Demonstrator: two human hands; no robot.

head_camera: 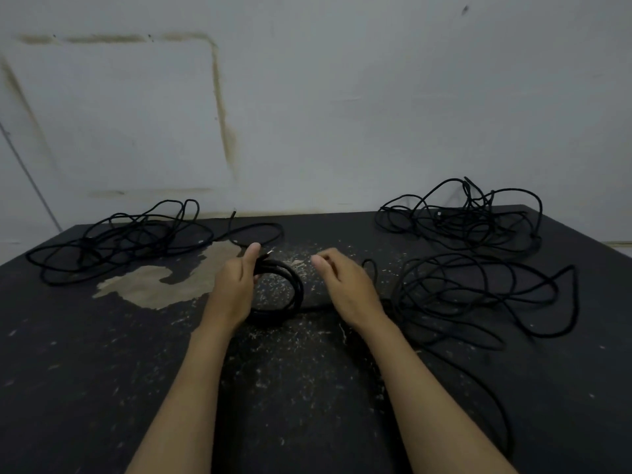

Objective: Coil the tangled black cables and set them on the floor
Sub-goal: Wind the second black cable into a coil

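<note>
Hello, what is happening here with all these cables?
A person is winding a black cable into a small coil on a dark, scuffed table. The left hand grips the coil; the right hand hovers beside it, fingers loosely curled. Three tangled cable piles remain: far left, far right, near right.

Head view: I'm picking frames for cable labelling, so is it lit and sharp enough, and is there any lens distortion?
Head view: dim, flat light with no glare; the black tangles nearly merge with the dark table; mildly soft overall; wide-angle bowing along the table's far edge. The coil in the left hand stays readable.
</note>
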